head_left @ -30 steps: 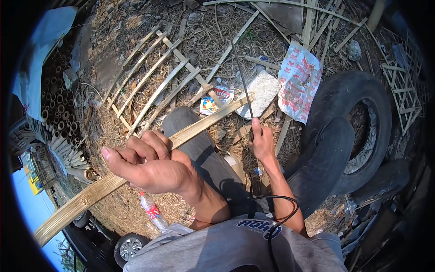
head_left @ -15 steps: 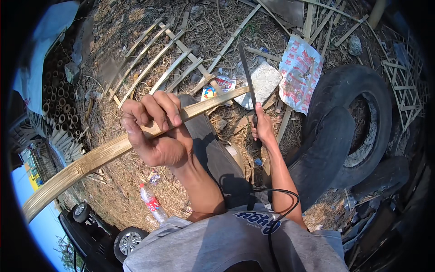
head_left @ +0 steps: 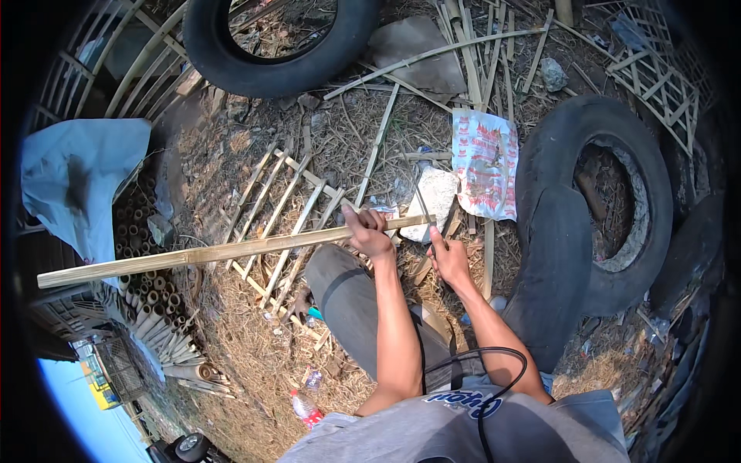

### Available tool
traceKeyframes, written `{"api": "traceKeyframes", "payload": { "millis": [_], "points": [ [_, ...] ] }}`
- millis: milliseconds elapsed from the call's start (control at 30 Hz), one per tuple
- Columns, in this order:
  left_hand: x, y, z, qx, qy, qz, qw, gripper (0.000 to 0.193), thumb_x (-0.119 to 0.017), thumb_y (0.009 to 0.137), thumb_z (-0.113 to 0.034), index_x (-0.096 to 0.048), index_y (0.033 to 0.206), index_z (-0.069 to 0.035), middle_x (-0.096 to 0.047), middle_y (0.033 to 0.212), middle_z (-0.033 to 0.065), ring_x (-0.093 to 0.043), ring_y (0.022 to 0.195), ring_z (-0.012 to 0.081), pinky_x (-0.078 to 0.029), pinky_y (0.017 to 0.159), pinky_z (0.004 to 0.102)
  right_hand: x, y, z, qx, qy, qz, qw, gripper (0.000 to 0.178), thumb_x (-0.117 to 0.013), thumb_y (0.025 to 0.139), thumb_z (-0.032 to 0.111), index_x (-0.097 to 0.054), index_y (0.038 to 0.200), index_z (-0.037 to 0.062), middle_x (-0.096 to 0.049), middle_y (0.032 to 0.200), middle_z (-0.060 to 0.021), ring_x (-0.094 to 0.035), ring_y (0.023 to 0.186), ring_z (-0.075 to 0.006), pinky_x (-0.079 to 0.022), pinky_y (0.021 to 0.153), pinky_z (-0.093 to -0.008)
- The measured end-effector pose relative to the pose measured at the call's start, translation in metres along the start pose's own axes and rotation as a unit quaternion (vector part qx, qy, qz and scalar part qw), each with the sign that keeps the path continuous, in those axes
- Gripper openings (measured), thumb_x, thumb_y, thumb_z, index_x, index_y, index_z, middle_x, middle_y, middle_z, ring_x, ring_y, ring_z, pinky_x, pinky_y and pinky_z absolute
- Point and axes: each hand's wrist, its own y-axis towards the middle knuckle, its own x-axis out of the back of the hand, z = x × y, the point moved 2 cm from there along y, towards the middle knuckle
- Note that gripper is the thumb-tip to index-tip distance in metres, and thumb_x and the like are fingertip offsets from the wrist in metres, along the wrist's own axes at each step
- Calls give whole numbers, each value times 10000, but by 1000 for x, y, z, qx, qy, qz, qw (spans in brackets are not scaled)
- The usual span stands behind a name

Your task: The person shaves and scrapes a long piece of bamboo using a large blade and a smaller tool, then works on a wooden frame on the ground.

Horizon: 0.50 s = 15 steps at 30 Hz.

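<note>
Left hand (head_left: 367, 234) clenched around a long split bamboo strip (head_left: 208, 253), gripping it close to its right end. Strip runs nearly level, far end stretching out left over the bamboo lattice frame (head_left: 289, 208) lying on the straw-covered ground. Right hand (head_left: 449, 258) just right of the strip's end, closed on the handle of a thin dark blade (head_left: 421, 202) that points up and away from the strip end; blade looks like a knife, hard to be sure since it is narrow and dark against the litter. Blade sits right at the strip's right tip, contact unclear.

Relative to the strip: the person's bent knee in grey trousers (head_left: 347, 297) directly below the gripped end. White stone or lump (head_left: 434, 197) just beyond the tip, printed red-and-white plastic bag (head_left: 486, 162) further right of it. Big tyre (head_left: 598, 201) well right of the strip, second tyre (head_left: 278, 38) far above it. Blue cloth (head_left: 77, 181) above the strip's left end, stacked bamboo tube ends (head_left: 150, 231) beneath that end. Plastic bottle (head_left: 306, 409) well below the strip.
</note>
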Motion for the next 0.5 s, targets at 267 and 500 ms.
{"api": "traceKeyframes", "payload": {
  "millis": [267,500],
  "points": [
    [-5,-3,-18,-125,8,-90,988,531,-471,1032,-335,-240,580,-181,-228,476,-39,-209,421,97,-206,443,290,-13,-8,-4,45,33,3,998,691,-516,943,625,-696,902,-41,-504,496,-33,-515,487,-113,-415,494,-309],
    [1,-6,-2,-88,71,-132,985,532,-474,1014,-423,-236,607,-178,-228,486,-36,-222,427,102,-218,449,293,-36,6,-39,-19,-16,6,1000,804,-416,943,689,-640,741,-57,-631,640,-194,-608,668,-313,-453,696,-480]
  ]
}}
